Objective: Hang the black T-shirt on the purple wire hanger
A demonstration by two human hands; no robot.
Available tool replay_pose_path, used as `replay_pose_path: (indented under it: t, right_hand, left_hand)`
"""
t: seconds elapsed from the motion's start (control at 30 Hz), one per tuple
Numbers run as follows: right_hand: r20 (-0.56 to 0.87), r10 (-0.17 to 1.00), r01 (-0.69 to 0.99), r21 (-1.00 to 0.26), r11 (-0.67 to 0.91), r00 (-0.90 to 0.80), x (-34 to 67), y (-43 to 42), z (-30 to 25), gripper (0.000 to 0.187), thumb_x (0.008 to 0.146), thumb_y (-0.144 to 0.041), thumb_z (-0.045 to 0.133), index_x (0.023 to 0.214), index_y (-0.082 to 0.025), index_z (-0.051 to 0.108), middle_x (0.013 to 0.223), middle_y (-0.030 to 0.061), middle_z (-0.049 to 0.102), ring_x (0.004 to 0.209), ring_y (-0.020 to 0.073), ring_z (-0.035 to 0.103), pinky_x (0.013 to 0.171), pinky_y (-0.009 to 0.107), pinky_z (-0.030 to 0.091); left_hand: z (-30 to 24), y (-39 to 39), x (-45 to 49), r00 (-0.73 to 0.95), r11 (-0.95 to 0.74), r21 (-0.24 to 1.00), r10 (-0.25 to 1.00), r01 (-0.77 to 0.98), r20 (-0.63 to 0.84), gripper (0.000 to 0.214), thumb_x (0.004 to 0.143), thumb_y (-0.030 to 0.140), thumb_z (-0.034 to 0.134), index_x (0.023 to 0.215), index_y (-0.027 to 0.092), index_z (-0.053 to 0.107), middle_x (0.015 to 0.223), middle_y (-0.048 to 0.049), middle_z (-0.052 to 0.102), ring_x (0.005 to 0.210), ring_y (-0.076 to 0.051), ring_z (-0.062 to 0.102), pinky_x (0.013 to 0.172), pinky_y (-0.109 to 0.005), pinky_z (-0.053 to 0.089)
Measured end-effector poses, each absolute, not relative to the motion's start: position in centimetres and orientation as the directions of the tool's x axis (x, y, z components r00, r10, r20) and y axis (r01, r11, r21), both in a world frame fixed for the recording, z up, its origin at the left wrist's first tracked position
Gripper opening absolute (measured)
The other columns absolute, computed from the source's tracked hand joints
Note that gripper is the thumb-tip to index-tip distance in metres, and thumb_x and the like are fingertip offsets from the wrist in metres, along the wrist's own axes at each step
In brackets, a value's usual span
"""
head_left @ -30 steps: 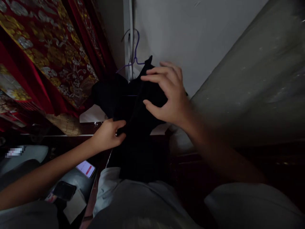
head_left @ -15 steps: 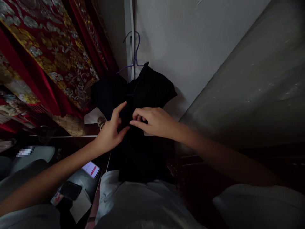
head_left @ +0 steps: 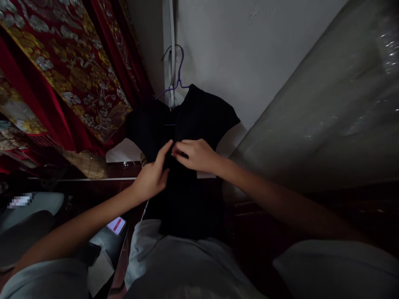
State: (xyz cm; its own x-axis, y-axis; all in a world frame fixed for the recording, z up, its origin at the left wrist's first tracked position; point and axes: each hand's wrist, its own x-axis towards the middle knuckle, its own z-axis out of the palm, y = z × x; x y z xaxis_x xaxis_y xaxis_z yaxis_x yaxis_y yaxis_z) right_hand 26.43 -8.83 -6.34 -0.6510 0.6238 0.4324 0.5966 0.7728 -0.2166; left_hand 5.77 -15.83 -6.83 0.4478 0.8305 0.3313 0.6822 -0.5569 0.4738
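A black short-sleeved shirt [head_left: 205, 112] hangs on a purple wire hanger [head_left: 180, 68] in front of me. My right hand [head_left: 195, 155] is closed in a pinch at the shirt's front edge, just below the neckline. Beside it my left hand [head_left: 152, 176] lies against the shirt's other side. Its index finger is stretched up almost to the right fingertips, and its thumb is apart and lower down. The left hand's other fingers are mostly hidden. Dark cloth and dim light hide any small fastening between the hands.
Red cloth with gold and silver embroidery [head_left: 84, 74] hangs at the left. A lit phone [head_left: 117, 225] lies on a seat at lower left, near a white paper [head_left: 101, 272]. Plastic-like grey sheeting [head_left: 311, 124] slopes down the right, beside a pale wall [head_left: 243, 50].
My left hand has moved right and its index finger now nearly meets my right hand. The right fingers have drawn closer together. The shirt has shifted slightly right in view.
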Motion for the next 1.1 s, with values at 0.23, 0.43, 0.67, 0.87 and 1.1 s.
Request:
replay_pose_path:
  t: [0.23,0.43,0.67,0.87,1.1]
  right_hand:
    - [0.667,0.694,0.809,-0.234,0.539,-0.270,27.5,-1.0,-3.4,0.024,0.101,-0.034,0.046,0.103,-0.018,0.064,0.084,0.0083,0.071,0.084,0.0242,0.067,0.075,0.036,0.046]
    - [0.749,0.649,0.807,-0.298,0.510,-0.133,27.9,3.1,0.1,0.032,0.105,-0.047,0.043,0.110,-0.020,0.061,0.094,0.0091,0.071,0.094,0.0270,0.068,0.089,0.043,0.051]
    - [0.498,0.866,0.349,-0.803,0.483,-0.053,26.2,-0.1,0.8,0.025,0.103,-0.045,0.055,0.094,-0.021,0.057,0.072,0.0010,0.063,0.065,0.0131,0.060,0.062,0.026,0.051]
    - [0.082,0.982,-0.218,-0.975,0.044,-0.169,25.7,-1.8,1.2,0.023,0.093,-0.020,0.063,0.074,-0.018,0.051,0.063,-0.0034,0.054,0.046,0.0038,0.044,0.045,0.017,0.037]
    - [0.222,0.975,-0.098,-0.971,0.219,-0.022,24.6,-1.2,-0.6,0.022,0.089,-0.016,0.065,0.070,-0.018,0.054,0.048,-0.0069,0.043,0.038,0.0053,0.042,0.037,0.018,0.026]
  left_hand:
    - [-7.6,-17.1,7.8,0.673,-0.702,0.157,0.711,0.694,0.205,0.093,0.083,-0.001,0.042,0.166,0.018,0.004,0.104,-0.0102,0.072,0.067,-0.019,0.065,0.060,-0.030,0.050]
    - [-6.6,-18.5,8.1,0.667,-0.667,0.012,0.744,0.745,0.030,0.106,0.076,-0.006,0.043,0.167,0.019,-0.002,0.096,-0.0067,0.071,0.069,-0.019,0.068,0.061,-0.028,0.052]
    - [-2.2,-12.7,6.9,0.496,-0.599,0.164,0.762,0.783,0.415,0.071,0.101,0.026,0.054,0.164,0.021,0.020,0.110,-0.0107,0.073,0.091,-0.022,0.073,0.078,-0.033,0.058]
    - [2.6,-2.5,7.6,0.420,-0.736,0.210,0.569,0.644,0.707,0.029,0.107,0.036,0.045,0.123,0.020,0.063,0.104,-0.0093,0.071,0.107,-0.025,0.068,0.098,-0.038,0.052]
    - [1.3,-1.2,9.2,0.370,-0.732,0.278,0.588,0.623,0.720,0.046,0.106,0.058,0.041,0.096,0.020,0.065,0.096,-0.0101,0.067,0.100,-0.026,0.065,0.093,-0.040,0.048]
